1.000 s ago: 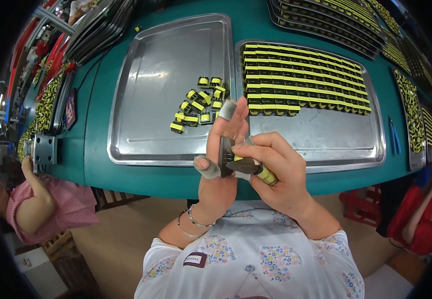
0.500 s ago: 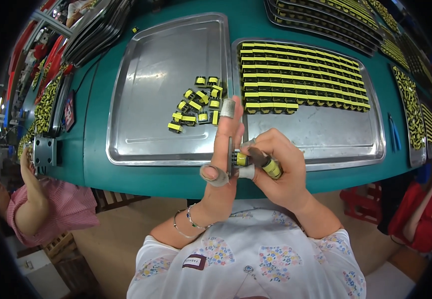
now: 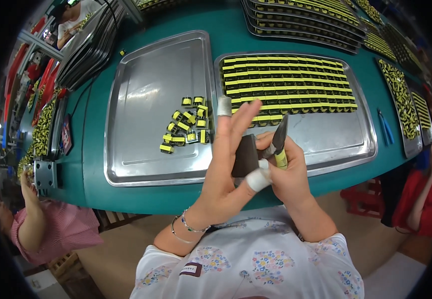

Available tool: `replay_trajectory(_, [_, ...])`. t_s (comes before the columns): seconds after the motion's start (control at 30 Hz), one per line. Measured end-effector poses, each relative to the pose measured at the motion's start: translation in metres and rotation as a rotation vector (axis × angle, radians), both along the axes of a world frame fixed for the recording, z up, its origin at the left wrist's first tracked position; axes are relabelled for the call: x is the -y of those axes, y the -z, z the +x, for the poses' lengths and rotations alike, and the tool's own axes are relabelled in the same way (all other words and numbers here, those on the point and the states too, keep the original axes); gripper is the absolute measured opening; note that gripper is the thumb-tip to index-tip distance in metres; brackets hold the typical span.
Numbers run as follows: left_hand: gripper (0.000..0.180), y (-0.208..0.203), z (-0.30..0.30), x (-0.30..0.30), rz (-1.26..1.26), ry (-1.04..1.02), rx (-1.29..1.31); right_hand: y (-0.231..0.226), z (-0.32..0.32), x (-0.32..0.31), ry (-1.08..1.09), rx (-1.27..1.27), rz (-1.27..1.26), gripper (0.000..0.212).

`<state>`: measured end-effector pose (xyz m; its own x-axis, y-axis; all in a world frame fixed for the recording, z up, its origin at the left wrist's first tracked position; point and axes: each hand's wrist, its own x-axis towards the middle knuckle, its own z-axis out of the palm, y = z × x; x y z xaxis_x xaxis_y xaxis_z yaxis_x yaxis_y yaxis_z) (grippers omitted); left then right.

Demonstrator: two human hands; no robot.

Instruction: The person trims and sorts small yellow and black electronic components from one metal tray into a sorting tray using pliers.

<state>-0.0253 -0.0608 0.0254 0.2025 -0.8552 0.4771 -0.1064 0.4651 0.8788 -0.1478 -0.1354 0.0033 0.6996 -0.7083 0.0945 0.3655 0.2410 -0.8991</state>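
Note:
My left hand is raised above the front edges of the two trays, its fingers stretched up and its thumb bent inward. White tape wraps the thumb and one fingertip. A dark flat plate rests between its palm and thumb. Close against it, my right hand grips a pointed metal tool with a yellow band, tip upward; its exact kind is unclear. Whether the right fingertips also hold a small part is hidden. Loose yellow-and-black coil components lie in the left metal tray.
The right metal tray holds rows of yellow-topped components. Stacked filled trays stand behind it. Blue-handled pliers lie right, beside another loaded tray. A metal block is at left. Co-workers sit on both sides.
My left hand has turned, so the plate shows its broad face instead of its edge. The pointed tool now tips upward. The component seen between my hands is out of sight.

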Motion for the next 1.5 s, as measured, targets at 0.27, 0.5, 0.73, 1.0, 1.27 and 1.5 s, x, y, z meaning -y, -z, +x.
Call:
replay_trajectory(0.27, [0.103, -0.011, -0.005, -0.001, 0.087, -0.176, 0.226, 0.001, -0.002, 0.003, -0.098, 0.084, 0.276, 0.027])
replay_trajectory(0.5, [0.09, -0.01, -0.011, -0.005, 0.142, -0.228, -0.06, -0.009, -0.001, -0.004, -0.038, -0.023, -0.117, 0.034])
replay_trajectory(0.73, [0.068, 0.0, -0.007, -0.023, 0.412, 0.047, -0.759, -0.017, 0.001, -0.011, 0.186, -0.295, -1.033, 0.051])
replay_trajectory(1.0, [0.038, 0.006, 0.006, -0.033, 0.355, -0.138, -0.262, -0.016, 0.008, -0.016, 0.129, -0.178, -1.2, 0.049])
replay_trajectory(1.27, [0.027, 0.006, 0.045, -0.058, 0.567, -0.998, 0.528, -0.035, -0.015, 0.014, 0.363, -0.385, -0.981, 0.046])
replay_trajectory(1.5, [0.028, 0.02, 0.066, -0.066, 0.656, -1.056, 0.662, -0.024, -0.028, 0.07, 0.433, -0.74, -1.029, 0.03])
